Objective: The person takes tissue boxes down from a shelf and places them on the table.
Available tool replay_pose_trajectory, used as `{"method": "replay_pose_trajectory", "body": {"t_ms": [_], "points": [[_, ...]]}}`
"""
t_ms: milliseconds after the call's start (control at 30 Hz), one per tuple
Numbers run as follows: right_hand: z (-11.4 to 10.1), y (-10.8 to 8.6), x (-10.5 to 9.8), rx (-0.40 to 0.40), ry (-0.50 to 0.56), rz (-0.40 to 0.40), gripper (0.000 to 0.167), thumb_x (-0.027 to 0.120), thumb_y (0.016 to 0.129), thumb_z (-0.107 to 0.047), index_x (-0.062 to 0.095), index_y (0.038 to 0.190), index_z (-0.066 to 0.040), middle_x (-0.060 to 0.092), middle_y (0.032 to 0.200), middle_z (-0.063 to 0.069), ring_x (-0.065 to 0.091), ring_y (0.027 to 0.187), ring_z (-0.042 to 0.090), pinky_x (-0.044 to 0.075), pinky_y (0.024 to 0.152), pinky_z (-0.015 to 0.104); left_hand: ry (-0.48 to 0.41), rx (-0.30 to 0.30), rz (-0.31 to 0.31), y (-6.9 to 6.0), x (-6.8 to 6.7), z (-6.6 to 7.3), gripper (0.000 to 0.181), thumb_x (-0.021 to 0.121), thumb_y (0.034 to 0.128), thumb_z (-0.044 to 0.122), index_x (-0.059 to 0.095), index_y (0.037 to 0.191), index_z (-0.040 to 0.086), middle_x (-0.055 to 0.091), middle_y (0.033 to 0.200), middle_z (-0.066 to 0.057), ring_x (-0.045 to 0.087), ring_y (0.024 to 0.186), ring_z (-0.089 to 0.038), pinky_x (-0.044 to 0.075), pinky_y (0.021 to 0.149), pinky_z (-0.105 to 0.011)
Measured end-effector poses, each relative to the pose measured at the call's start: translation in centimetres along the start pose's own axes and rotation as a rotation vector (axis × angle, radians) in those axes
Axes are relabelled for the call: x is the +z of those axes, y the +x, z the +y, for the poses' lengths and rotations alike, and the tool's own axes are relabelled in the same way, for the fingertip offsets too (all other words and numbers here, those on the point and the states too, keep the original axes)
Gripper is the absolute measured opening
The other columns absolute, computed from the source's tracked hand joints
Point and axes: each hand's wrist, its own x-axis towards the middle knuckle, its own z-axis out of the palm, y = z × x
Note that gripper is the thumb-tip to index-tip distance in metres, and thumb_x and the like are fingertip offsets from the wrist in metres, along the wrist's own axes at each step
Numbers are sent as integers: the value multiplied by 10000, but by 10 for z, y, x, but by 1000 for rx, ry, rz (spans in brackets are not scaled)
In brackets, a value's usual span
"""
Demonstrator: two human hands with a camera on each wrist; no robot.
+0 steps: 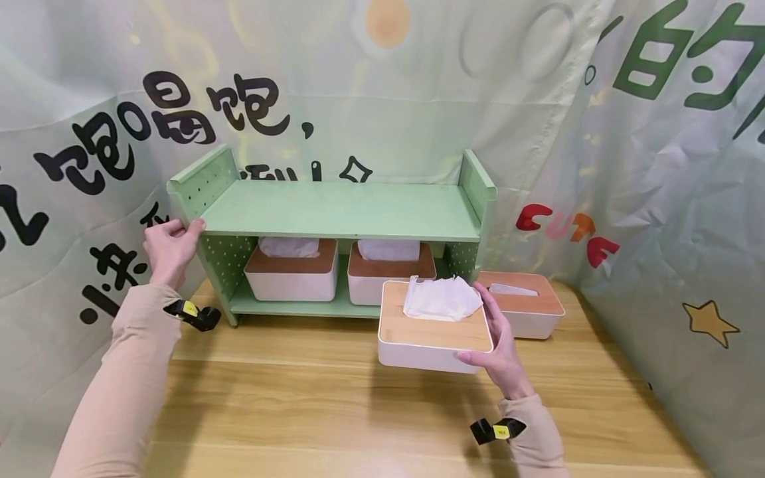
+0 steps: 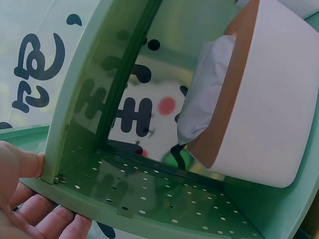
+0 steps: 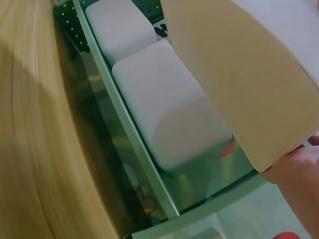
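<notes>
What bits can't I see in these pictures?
Head view: the bottom of the lower writing, hidden by the green shelf.
Head view: the left end of the outside tissue box, hidden behind the held box and right hand.
Left wrist view: the rest of the left hand, cut off by the edge.

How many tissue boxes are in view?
4: a left box and a right box on the lower level of the shelf, a third box in the right hand, and a fourth box on the table, right of the shelf.
</notes>
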Motion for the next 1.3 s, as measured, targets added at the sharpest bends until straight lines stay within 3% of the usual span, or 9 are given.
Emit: {"method": "replay_pose_trajectory", "body": {"t_ms": [100,367,600,833,1033,1200,1300], "points": [[1,-2,-4,10,-26,2,1092,695,615,183,186,1570,43,493,1502,-61,493,1318,56,469,1044,170,3,4,-1,0,0,0,588,589,971,438,500,1469,137,552,1471,-145,506,795,117,505,1001,-202],[2,-6,-12,-4,-46,-15,1091,694,614,185,183,1569,55,461,1542,-49,477,1339,53,436,1063,153,-2,-2,-4,-1,0,1,586,589,973,432,496,1472,139,547,1474,-140,513,802,113,497,1048,-234],[5,-9,-23,-44,-35,-24,1096,698,602,206,200,1567,52,462,1542,-47,466,1353,31,416,1080,139,2,5,2,-1,-1,1,578,590,974,430,507,1463,133,551,1460,-160,502,754,130,496,912,-151],[5,-14,-39,-21,-21,-56,1113,706,615,220,208,1584,-7,424,1572,-28,468,1340,17,426,1077,147,6,4,-9,-1,0,2,580,585,977,436,500,1468,140,550,1467,-140,508,780,121,500,1051,-243],[4,-19,-53,-32,-12,-74,1098,685,624,234,168,1575,48,463,1522,-20,503,1288,22,464,1043,160,7,7,-1,0,-1,3,571,592,974,434,516,1458,141,553,1453,-158,507,755,132,507,955,-174],[4,-21,-61,-23,-13,-66,1090,666,622,239,179,1576,34,493,1474,-34,520,1258,27,478,1022,167,3,4,-8,0,-1,2,579,584,978,433,496,1469,138,544,1469,-148,506,771,125,503,1044,-230],[4,-23,-65,-19,-6,-70,1085,652,623,244,174,1575,36,487,1483,-27,519,1261,32,479,1019,172,3,2,-10,0,0,2,576,582,980,431,495,1469,140,545,1467,-147,516,782,120,508,1025,-216]]}}
